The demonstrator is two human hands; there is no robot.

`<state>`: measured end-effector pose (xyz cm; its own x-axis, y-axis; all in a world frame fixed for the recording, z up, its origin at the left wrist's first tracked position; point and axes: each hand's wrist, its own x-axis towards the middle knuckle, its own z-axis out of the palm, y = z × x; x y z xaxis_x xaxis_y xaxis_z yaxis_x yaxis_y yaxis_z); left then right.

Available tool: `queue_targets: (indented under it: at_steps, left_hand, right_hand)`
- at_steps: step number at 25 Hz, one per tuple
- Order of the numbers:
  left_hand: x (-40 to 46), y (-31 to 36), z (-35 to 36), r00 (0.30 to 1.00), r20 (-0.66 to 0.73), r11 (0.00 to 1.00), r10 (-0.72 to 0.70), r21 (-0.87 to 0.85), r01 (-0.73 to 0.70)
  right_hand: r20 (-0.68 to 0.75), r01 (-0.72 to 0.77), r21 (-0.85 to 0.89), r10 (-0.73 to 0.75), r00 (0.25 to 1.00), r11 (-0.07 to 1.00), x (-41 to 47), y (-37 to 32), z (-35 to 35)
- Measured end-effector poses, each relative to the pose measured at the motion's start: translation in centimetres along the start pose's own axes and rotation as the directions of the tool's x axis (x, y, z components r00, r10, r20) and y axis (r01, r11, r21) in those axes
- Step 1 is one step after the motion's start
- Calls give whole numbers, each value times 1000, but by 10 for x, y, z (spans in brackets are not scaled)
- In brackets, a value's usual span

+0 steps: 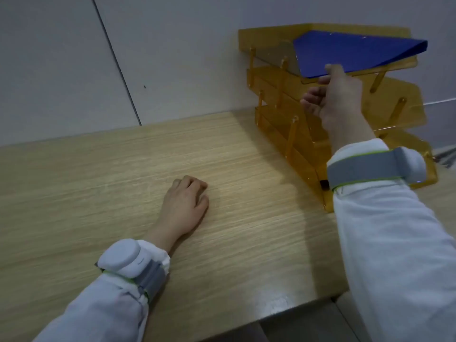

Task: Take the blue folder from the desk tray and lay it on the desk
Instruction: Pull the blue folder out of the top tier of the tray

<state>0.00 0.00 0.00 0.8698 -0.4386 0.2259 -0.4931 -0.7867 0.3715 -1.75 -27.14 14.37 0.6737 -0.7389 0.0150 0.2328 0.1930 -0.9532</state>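
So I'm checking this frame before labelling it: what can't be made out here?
- Head view: how the right hand grips the blue folder; only the thumb shows on top, the folder hides any fingers under it.
- Lower shelves of the orange tray: partly behind the right arm and sleeve, contents unclear.
- Left hand on the desk: palm down, underside hidden.
- The tray's right side, near the frame edge, is distorted.
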Motion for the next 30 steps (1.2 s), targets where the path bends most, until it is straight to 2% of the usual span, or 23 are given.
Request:
queue_targets:
  at_steps: [9, 30]
  left_hand:
    - [0, -1, 1, 999, -35, 1000, 12, 15, -11]
    - [-2, 2, -1, 1000, 4, 1000, -5, 5, 5]
  right_hand:
    - [-109, 57, 104, -45, 993, 993, 11, -7, 11]
    - [-189, 113, 177, -79, 979, 978, -38, -3, -30]
